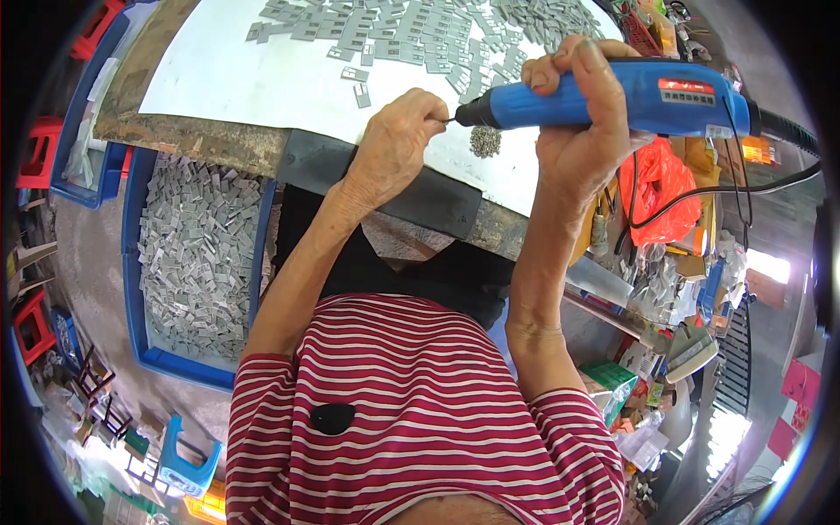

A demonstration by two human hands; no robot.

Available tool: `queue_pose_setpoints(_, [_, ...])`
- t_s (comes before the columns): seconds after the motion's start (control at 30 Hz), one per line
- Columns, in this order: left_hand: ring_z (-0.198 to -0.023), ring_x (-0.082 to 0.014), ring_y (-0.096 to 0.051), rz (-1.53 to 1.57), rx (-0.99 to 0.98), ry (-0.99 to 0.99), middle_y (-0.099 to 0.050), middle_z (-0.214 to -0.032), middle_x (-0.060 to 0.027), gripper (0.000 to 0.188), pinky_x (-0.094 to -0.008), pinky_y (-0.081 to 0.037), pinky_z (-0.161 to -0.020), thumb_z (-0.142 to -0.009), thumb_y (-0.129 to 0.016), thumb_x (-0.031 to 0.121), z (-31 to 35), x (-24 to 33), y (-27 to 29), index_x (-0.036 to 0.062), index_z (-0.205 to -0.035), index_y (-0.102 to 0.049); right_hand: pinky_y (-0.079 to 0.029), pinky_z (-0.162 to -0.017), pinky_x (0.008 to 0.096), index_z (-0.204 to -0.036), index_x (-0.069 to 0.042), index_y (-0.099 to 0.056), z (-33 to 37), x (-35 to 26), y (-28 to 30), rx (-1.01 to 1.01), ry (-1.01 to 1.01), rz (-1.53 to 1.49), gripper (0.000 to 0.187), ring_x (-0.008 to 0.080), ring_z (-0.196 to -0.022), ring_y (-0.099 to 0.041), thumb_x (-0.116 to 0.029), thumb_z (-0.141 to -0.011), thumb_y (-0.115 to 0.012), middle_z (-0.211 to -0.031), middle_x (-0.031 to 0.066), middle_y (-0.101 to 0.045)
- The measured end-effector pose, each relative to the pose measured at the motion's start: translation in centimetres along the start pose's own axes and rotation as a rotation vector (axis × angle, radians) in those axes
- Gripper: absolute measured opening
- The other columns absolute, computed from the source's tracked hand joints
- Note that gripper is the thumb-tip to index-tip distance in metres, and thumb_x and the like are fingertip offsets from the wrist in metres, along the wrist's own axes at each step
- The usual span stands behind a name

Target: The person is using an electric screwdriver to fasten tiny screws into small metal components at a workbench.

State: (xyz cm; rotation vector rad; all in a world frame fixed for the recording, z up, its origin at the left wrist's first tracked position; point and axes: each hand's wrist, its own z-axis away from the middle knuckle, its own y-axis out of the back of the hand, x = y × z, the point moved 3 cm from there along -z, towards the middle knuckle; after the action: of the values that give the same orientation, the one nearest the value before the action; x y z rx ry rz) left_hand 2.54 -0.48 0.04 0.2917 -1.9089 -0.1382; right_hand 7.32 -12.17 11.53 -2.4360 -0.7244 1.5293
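Note:
My right hand (573, 144) is wrapped around a blue electric screwdriver (652, 92), held level with its black nose pointing left. Its thin bit meets the fingertips of my left hand (391, 144), which are pinched together over the near part of the white sheet (236, 74). What they pinch is hidden behind the fingers. Just below the screwdriver's nose lies a small pile of tiny screws (486, 141). Beyond my hands, many flat grey plates with small slots (411, 35) are laid out in rows, beside a loose heap of grey pieces (556, 22).
A blue tray (131, 262) full of grey pieces stands low at the left, below the worn table edge (201, 144). From the screwdriver's back end, a black cable (787, 131) runs right. A red plastic bag (661, 197) hangs beside the table. A blue stool (188, 459) is lower left.

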Motion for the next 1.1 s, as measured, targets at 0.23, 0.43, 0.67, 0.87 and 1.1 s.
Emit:
queue_pose_setpoints(0.23, [-0.07,-0.0264,-0.054,-0.067,-0.006,-0.051,-0.053,-0.078,-0.0111,0.006,-0.0362,-0.043,-0.066,-0.078,-0.055,0.002,-0.13,0.1,-0.15,-0.0009,-0.083,-0.052,-0.042,-0.054,0.035,-0.09,-0.002,-0.052,-0.06,0.05,0.21,0.106,0.009,0.029,0.019,0.0178,-0.053,-0.05,0.002,-0.073,-0.061,-0.073,0.0121,-0.054])
queue_pose_setpoints(0.43, [-0.071,-0.0263,-0.054,-0.085,-0.024,-0.035,-0.052,-0.078,-0.0116,0.009,-0.0364,-0.043,-0.066,-0.076,-0.055,0.003,0.07,-0.01,-0.14,-0.0007,-0.083,-0.051,-0.043,-0.054,0.0347,-0.089,-0.001,-0.052,0.3,-0.02,-0.06,0.034,0.046,0.135,0.018,0.0181,-0.053,-0.05,0.002,-0.073,-0.061,-0.072,0.0122,-0.054])
queue_pose_setpoints(0.67, [-0.072,-0.026,-0.055,-0.086,-0.036,-0.006,-0.052,-0.079,-0.0119,0.012,-0.036,-0.044,-0.066,-0.075,-0.057,0.003,0.0,-0.05,-0.19,-0.0001,-0.085,-0.051,-0.044,-0.054,0.0349,-0.089,-0.001,-0.051,0.24,0.09,0.08,0.027,0.045,0.141,0.019,0.0184,-0.053,-0.05,0.003,-0.073,-0.06,-0.071,0.0121,-0.054])
queue_pose_setpoints(0.87, [-0.068,-0.0157,-0.05,-0.088,-0.012,-0.006,-0.053,-0.081,-0.0064,0.017,-0.0275,-0.045,-0.066,-0.074,-0.061,0.001,-0.04,0.1,0.0,-0.0002,-0.088,-0.051,-0.044,-0.054,0.035,-0.09,0.0,-0.051,0.07,0.3,0.29,0.07,0.025,0.069,0.019,0.0191,-0.054,-0.052,0.003,-0.074,-0.059,-0.071,0.0126,-0.053])
queue_pose_setpoints(1.1, [-0.07,-0.0197,-0.052,-0.093,-0.003,0.015,-0.054,-0.084,-0.0084,0.019,-0.0304,-0.044,-0.065,-0.072,-0.062,0.002,0.04,-0.02,0.08,0.0006,-0.089,-0.052,-0.044,-0.053,0.0342,-0.09,0.0,-0.051,0.19,0.46,0.19,0.104,0.016,0.062,0.02,0.0192,-0.052,-0.051,0.005,-0.072,-0.06,-0.07,0.0126,-0.053])
